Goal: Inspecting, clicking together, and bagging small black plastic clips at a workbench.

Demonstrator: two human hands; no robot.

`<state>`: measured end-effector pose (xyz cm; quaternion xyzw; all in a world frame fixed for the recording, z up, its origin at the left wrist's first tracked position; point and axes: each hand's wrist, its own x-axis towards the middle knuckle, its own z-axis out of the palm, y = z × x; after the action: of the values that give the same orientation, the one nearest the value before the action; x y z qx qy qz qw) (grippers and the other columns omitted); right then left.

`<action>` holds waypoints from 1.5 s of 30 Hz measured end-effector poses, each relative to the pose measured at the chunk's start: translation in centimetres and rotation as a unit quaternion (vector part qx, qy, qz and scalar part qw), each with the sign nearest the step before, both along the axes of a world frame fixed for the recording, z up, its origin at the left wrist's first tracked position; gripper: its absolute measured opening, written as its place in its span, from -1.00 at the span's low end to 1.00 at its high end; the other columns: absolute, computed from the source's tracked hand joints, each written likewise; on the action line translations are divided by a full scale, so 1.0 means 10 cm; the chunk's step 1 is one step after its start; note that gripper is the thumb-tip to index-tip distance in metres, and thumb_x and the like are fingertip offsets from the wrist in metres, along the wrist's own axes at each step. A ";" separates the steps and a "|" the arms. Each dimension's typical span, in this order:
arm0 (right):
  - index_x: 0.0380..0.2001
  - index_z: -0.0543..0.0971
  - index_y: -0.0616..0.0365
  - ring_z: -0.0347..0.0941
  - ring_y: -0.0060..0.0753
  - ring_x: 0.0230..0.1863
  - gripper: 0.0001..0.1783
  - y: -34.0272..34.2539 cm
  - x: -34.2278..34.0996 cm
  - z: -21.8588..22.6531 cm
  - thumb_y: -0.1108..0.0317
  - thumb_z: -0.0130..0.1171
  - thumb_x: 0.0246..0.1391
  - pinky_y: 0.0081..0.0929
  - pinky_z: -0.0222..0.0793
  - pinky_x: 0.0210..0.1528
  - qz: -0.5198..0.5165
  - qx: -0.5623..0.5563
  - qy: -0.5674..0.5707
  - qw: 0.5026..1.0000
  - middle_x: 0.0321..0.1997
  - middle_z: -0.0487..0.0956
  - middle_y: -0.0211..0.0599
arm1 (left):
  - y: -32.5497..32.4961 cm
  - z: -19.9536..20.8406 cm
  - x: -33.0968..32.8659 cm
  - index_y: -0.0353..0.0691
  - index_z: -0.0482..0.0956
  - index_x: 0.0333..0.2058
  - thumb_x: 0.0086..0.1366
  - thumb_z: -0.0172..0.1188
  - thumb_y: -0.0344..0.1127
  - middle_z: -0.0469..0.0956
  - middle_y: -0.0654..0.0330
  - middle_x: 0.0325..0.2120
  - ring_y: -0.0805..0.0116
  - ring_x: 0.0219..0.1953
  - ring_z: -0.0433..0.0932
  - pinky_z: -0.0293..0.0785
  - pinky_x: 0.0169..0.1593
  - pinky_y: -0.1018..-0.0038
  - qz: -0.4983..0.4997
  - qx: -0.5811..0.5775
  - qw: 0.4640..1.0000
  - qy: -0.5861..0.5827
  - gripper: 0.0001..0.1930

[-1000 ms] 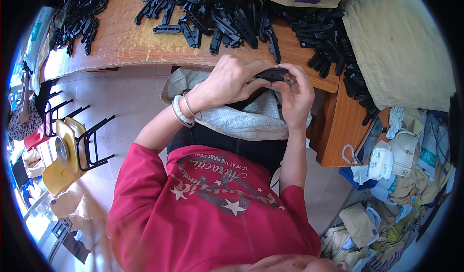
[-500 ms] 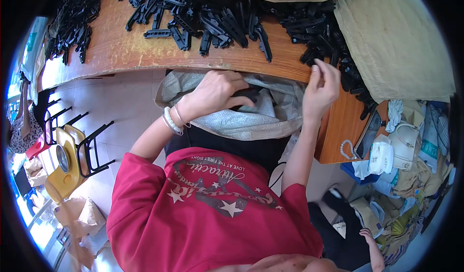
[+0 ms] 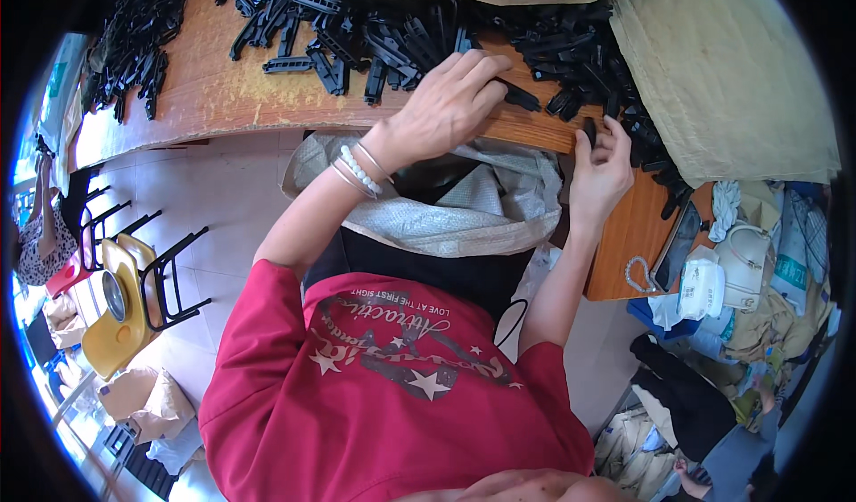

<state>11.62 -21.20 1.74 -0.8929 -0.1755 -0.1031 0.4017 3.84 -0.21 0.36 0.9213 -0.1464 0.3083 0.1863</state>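
Observation:
My left hand [image 3: 450, 101], with bracelets on its wrist, reaches over the table's front edge. Its fingers close on one end of a long black plastic piece [image 3: 522, 97], which points to the right. Closer to the right-hand heap, my right hand [image 3: 603, 168] is raised with a small dark plastic piece [image 3: 589, 131] between thumb and fingers. Slotted black plastic pieces [image 3: 392, 52] lie heaped behind my left hand, and more black pieces [image 3: 571, 61] are piled beyond my right. Below the edge, a white woven sack [image 3: 473, 217] gapes in front of my lap, dark inside.
Large tan sacks [image 3: 727, 83] stand at the back and right of the wooden table [image 3: 214, 83]. Another dark heap [image 3: 138, 43] lies far left. Yellow chairs [image 3: 125, 301] stand on the floor at left. A white handbag [image 3: 744, 257] and a person [image 3: 691, 390] are at right.
My left hand has left the sack's mouth and moved up and right to a black piece on the table. My right hand has shifted slightly down. The person at lower right has moved.

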 end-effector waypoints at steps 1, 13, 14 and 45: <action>-0.12 0.51 0.33 0.51 -0.54 -0.48 -0.68 0.02 -0.06 0.00 0.51 0.25 0.01 -0.54 0.39 -0.41 0.018 0.081 0.057 0.995 -0.47 0.55 -0.29 | -0.05 0.00 0.00 -0.41 0.43 -0.26 0.01 0.14 -0.54 0.41 -0.03 -0.11 0.03 -0.15 0.45 0.45 -0.11 0.29 -0.011 -0.058 0.998 -0.038 -0.74; -0.21 0.56 0.43 0.57 -0.43 -0.27 -0.77 0.18 -0.37 0.00 0.68 0.18 -0.01 -0.60 0.52 -0.21 0.196 0.319 0.171 0.911 -0.22 0.55 -0.19 | -0.14 0.33 -0.17 -0.43 0.56 -0.30 0.19 0.23 -0.39 0.57 0.07 -0.50 0.40 -0.51 0.53 0.46 -0.36 0.48 -0.045 -0.473 0.799 0.369 -0.81; -0.21 0.56 0.42 0.56 -0.44 -0.27 -0.76 0.18 -0.38 -0.03 0.67 0.20 -0.02 -0.61 0.51 -0.22 0.198 0.298 0.147 0.922 -0.21 0.54 -0.19 | -0.17 0.33 -0.20 -0.42 0.56 -0.29 0.15 0.26 -0.38 0.56 0.03 -0.49 0.27 -0.49 0.53 0.45 -0.35 0.43 -0.060 -0.435 0.847 0.300 -0.78; -0.31 0.54 0.24 0.43 -0.26 -0.21 -0.81 0.24 0.08 -0.18 0.59 0.23 -0.07 -0.35 0.38 -0.24 0.158 -0.040 -0.090 0.982 -0.26 0.44 -0.24 | 0.60 0.09 -0.62 -0.27 0.54 -0.28 0.16 0.17 -0.52 0.45 0.21 -0.48 0.35 -0.51 0.54 0.43 -0.44 0.54 0.231 -0.251 0.937 0.077 -0.87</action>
<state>12.45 -18.82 -0.07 -0.8563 -0.3539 -0.1109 0.3595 -2.33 5.80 1.31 0.8738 0.1669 0.2981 0.3460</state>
